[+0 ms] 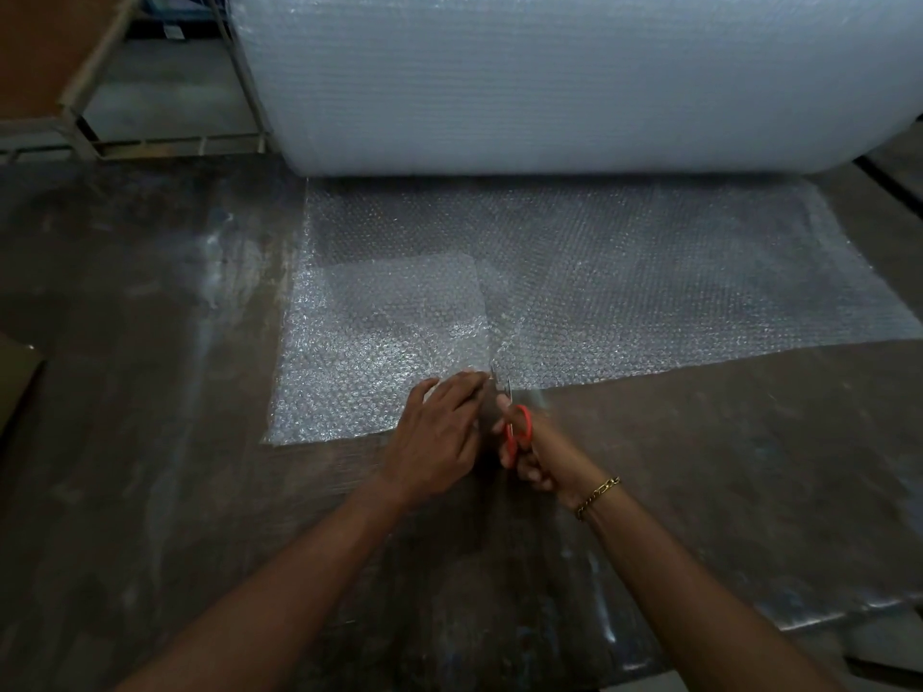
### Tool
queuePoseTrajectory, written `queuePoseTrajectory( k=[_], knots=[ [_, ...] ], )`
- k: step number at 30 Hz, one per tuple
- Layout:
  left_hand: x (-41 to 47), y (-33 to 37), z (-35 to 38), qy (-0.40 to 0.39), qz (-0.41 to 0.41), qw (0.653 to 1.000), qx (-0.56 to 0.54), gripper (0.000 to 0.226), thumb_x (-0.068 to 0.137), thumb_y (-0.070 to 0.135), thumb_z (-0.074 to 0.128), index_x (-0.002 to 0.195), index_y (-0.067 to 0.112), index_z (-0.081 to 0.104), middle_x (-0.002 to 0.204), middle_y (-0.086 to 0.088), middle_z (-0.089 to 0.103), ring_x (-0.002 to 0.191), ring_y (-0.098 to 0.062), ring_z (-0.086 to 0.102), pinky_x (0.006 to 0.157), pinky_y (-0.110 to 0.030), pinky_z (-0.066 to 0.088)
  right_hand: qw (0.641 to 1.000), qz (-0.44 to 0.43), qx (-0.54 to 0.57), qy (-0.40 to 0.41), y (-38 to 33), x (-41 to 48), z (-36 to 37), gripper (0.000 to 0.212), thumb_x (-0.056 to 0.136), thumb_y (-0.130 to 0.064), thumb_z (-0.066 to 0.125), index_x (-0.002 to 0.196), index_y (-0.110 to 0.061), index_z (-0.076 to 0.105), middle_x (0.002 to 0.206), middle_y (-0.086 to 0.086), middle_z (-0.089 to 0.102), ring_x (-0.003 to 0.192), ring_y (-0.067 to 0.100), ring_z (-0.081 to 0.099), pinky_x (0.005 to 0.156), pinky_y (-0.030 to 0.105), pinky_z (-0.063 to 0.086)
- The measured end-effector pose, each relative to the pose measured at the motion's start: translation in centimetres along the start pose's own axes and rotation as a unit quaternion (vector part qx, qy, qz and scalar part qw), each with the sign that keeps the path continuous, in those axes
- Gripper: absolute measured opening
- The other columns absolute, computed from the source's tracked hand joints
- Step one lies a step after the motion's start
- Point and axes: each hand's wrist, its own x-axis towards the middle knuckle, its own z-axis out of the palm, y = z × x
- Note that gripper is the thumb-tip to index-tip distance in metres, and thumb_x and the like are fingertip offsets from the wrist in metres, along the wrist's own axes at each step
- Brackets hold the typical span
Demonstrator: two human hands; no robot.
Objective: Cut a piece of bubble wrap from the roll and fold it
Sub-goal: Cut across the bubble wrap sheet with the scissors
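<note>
A huge roll of bubble wrap (pixel 574 77) lies across the back of the dark table (pixel 150 342). Its loose sheet (pixel 649 287) spreads flat toward me. A folded-over flap of the sheet (pixel 399 312) lies on its left part. My left hand (pixel 439 432) presses flat on the sheet's near edge, fingers together. My right hand (pixel 529 457) grips red-handled scissors (pixel 517 427). Their blades point away from me and meet the near edge just right of my left fingertips. A gold bracelet (pixel 597 496) circles my right wrist.
A metal frame rack (pixel 165 142) stands at the back left beyond the table. A brown board (pixel 45 47) leans in the top left corner. Another clear plastic sheet (pixel 824 606) lies on the table at the near right. A cardboard piece (pixel 15 377) sits at the left edge.
</note>
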Motion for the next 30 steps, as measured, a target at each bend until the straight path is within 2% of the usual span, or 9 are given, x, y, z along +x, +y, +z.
queuePoseTrajectory(
  k=[5, 10, 13, 15, 18, 21, 25, 30],
  knots=[
    [-0.2, 0.0, 0.1, 0.01, 0.001, 1.0, -0.001, 0.054, 0.091, 0.025, 0.048, 0.144, 0.014, 0.052, 0.152, -0.002, 0.047, 0.14, -0.016, 0.043, 0.112, -0.045, 0.034, 1.0, 0.0, -0.012, -0.018, -0.7, 0.1, -0.2, 0.061, 0.079, -0.076, 0.051, 0.102, -0.02, 0.057, 0.063, 0.003, 0.061, 0.038, 0.007, 0.034, 0.037, 0.013, 0.019],
    [-0.3, -0.2, 0.7, -0.037, -0.031, 0.999, 0.012, 0.05, 0.088, 0.033, 0.044, 0.136, 0.026, 0.057, 0.161, -0.003, 0.035, 0.146, -0.02, 0.035, 0.115, -0.048, 0.027, 0.999, 0.011, -0.046, -0.002, -2.0, 0.9, 0.2, 0.051, 0.092, -0.071, 0.049, 0.1, -0.021, 0.059, 0.063, 0.001, 0.062, 0.04, 0.008, 0.042, 0.04, 0.015, 0.021],
    [-0.4, -0.3, 0.8, -0.043, -0.039, 0.998, 0.008, 0.048, 0.089, 0.033, 0.044, 0.133, 0.021, 0.058, 0.159, -0.002, 0.039, 0.145, -0.021, 0.038, 0.115, -0.052, 0.03, 0.997, 0.021, -0.068, 0.012, -1.9, 1.3, 0.3, 0.061, 0.09, -0.073, 0.052, 0.112, -0.016, 0.054, 0.067, 0.002, 0.065, 0.042, 0.01, 0.051, 0.039, 0.014, 0.026],
    [-0.4, -0.3, 0.8, -0.027, -0.041, 0.999, 0.003, 0.051, 0.089, 0.032, 0.046, 0.138, 0.017, 0.055, 0.156, -0.001, 0.043, 0.143, -0.019, 0.041, 0.113, -0.051, 0.033, 0.996, 0.022, -0.079, 0.02, -1.7, 1.3, 0.2, 0.062, 0.087, -0.074, 0.056, 0.111, -0.017, 0.049, 0.07, 0.003, 0.067, 0.042, 0.01, 0.053, 0.037, 0.014, 0.028],
    [-0.4, -0.3, 0.6, -0.005, -0.042, 0.999, -0.007, 0.056, 0.09, 0.03, 0.048, 0.143, 0.014, 0.05, 0.156, -0.002, 0.043, 0.142, -0.018, 0.043, 0.113, -0.047, 0.033, 0.997, 0.019, -0.072, 0.008, -1.7, 1.2, 0.1, 0.06, 0.087, -0.074, 0.055, 0.109, -0.019, 0.048, 0.071, 0.003, 0.067, 0.043, 0.01, 0.053, 0.038, 0.015, 0.028],
    [-0.4, -0.3, 0.4, -0.003, -0.038, 0.999, -0.007, 0.057, 0.089, 0.03, 0.047, 0.144, 0.014, 0.049, 0.156, -0.001, 0.042, 0.141, -0.019, 0.043, 0.114, -0.046, 0.033, 0.998, 0.019, -0.053, -0.009, -2.0, 1.2, 0.2, 0.066, 0.083, -0.08, 0.049, 0.111, -0.02, 0.054, 0.069, 0.001, 0.066, 0.045, 0.01, 0.05, 0.041, 0.016, 0.025],
    [-0.4, -0.5, 0.4, -0.013, -0.034, 0.999, 0.003, 0.058, 0.089, 0.029, 0.048, 0.145, 0.015, 0.049, 0.157, 0.0, 0.041, 0.142, -0.017, 0.041, 0.115, -0.046, 0.031, 0.999, 0.007, -0.032, -0.029, -2.3, 1.8, 0.4, 0.072, 0.071, -0.087, 0.048, 0.1, -0.022, 0.059, 0.069, 0.003, 0.064, 0.044, 0.01, 0.047, 0.041, 0.016, 0.024],
    [-0.4, -0.5, 0.4, 0.002, -0.035, 0.999, -0.004, 0.057, 0.089, 0.03, 0.046, 0.144, 0.014, 0.051, 0.154, -0.002, 0.046, 0.141, -0.018, 0.043, 0.114, -0.048, 0.033, 0.999, 0.016, -0.028, -0.038, -2.6, 2.6, 0.3, 0.075, 0.071, -0.09, 0.043, 0.099, -0.022, 0.06, 0.067, 0.0, 0.062, 0.043, 0.008, 0.043, 0.039, 0.017, 0.022]
  ],
)
